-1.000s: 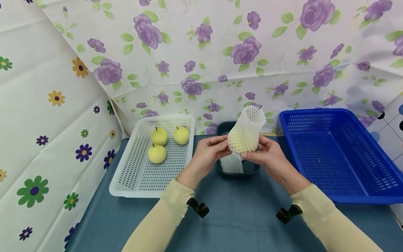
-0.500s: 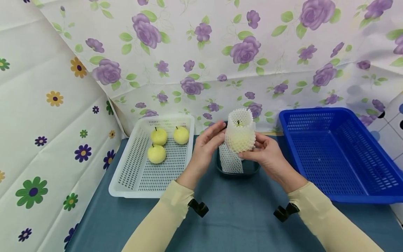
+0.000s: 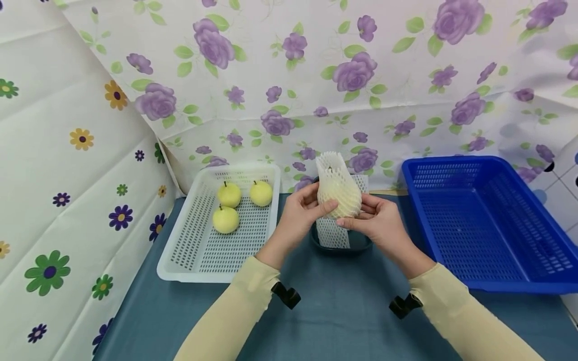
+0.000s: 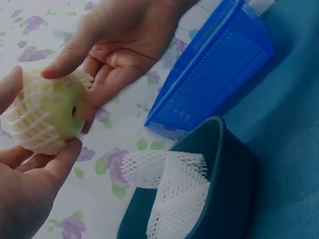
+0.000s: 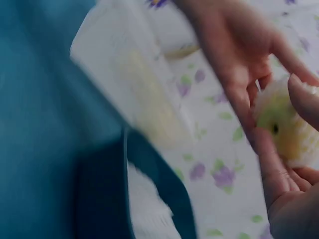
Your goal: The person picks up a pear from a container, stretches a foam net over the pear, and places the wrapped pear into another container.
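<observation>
The pear (image 3: 340,200) is held in the air between both hands, apart from the bin (image 3: 338,250) and the desk (image 3: 334,306). It sits inside a foam net (image 3: 330,161), whose loose neck rises past the stem and leans to the person's left. The left-wrist view shows the base bare around the eye (image 4: 75,111).

The left hand (image 3: 298,216) grips one side, thumb across the front. The right hand (image 3: 383,220) grips the other, thumb low near the base.

Risks, in the inspector's judgement: the exposed base is the main fault. Should either hand ease off while the net is tugged, the pear could slide out through the lower opening. A drop into the bin would probably be cushioned by the spare nets (image 3: 333,234); a fall on its rim or the desk could bruise the fruit. Hard pulling at the mesh could tear it, as foam of this kind is likely weak. Thumb pressure may mark the skin where it is uncovered. If the net stays as it lies, the base would lack padding in either the white basket (image 3: 194,277) or the blue basket (image 3: 451,220).
</observation>
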Available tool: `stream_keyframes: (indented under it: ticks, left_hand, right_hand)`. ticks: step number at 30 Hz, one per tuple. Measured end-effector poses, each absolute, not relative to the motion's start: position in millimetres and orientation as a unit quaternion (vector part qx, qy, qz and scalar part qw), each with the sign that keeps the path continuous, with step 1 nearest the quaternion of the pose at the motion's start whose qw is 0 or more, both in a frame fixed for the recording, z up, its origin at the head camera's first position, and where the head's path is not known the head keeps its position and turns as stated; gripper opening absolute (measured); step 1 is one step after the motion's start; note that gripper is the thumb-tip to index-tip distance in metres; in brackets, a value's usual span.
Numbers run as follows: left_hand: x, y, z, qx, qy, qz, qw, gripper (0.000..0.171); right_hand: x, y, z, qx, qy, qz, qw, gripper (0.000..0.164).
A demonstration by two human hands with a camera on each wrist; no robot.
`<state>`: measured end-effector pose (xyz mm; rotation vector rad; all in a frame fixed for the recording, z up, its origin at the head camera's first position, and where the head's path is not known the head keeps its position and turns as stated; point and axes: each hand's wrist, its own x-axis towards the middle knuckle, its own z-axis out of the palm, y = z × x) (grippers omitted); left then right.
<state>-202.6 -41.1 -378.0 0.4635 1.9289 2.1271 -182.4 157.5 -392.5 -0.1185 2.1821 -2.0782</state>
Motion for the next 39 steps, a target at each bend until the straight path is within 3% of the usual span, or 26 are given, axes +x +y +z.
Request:
stream_keyframes:
  ticks: [3, 7, 10, 13, 29, 39]
  left_hand:
    - [-206, -43, -382, 0.125, 0.659, 0.731, 0.126, 0.055]
    - [-209, -45, -383, 0.094, 0.657, 0.735, 0.140, 0.057]
    - [-209, -46, -384, 0.088, 0.655, 0.736, 0.147, 0.057]
    - [-210, -45, -386, 0.090, 0.652, 0.738, 0.148, 0.055]
    - [-203, -39, -387, 0.101, 0.627, 0.757, 0.155, 0.044]
    - [-199, -41, -371, 0.157, 0.714, 0.670, 0.127, 0.060]
  right_hand:
    - [-181, 159, -397, -0.068, 0.809, -0.584, 0.008, 0.074]
    - [-179, 158, -399, -0.104, 0.872, -0.468, -0.103, 0.088]
    - [-178, 155, -399, -0.141, 0.867, -0.448, -0.164, 0.095]
    - [-179, 153, -400, -0.171, 0.857, -0.445, -0.195, 0.090]
    - [-183, 149, -414, -0.171, 0.844, -0.440, -0.256, 0.075]
    - [-188, 151, -410, -0.120, 0.840, -0.479, -0.224, 0.081]
